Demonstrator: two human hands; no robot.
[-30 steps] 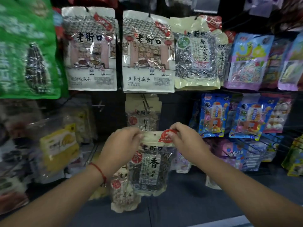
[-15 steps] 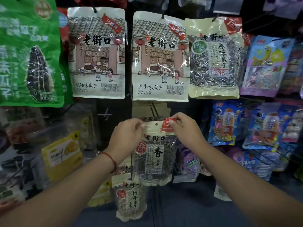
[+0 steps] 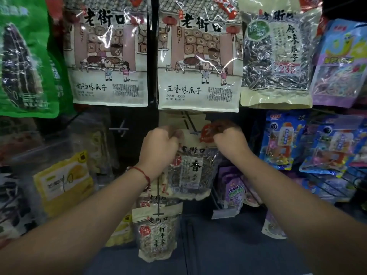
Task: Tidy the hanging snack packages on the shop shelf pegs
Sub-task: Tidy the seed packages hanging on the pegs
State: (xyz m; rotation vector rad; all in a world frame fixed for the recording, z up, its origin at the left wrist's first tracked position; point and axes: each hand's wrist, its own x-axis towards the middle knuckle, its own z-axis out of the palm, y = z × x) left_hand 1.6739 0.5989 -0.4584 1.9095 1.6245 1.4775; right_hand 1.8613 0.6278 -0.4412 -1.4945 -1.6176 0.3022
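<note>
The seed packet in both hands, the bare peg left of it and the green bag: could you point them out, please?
seed packet point(image 3: 193, 171): head view, its clear front window.
bare peg point(image 3: 119, 129): head view, its crossbar tip.
green bag point(image 3: 23, 62): head view, its printed front.

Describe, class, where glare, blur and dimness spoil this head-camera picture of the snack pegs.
Head view: white glare streaks cross the glossy cream packages on the top row; the right hand is motion-blurred at the held seed packet; the left hand looks sharper; the lower-left shelf is dim and soft.
</note>
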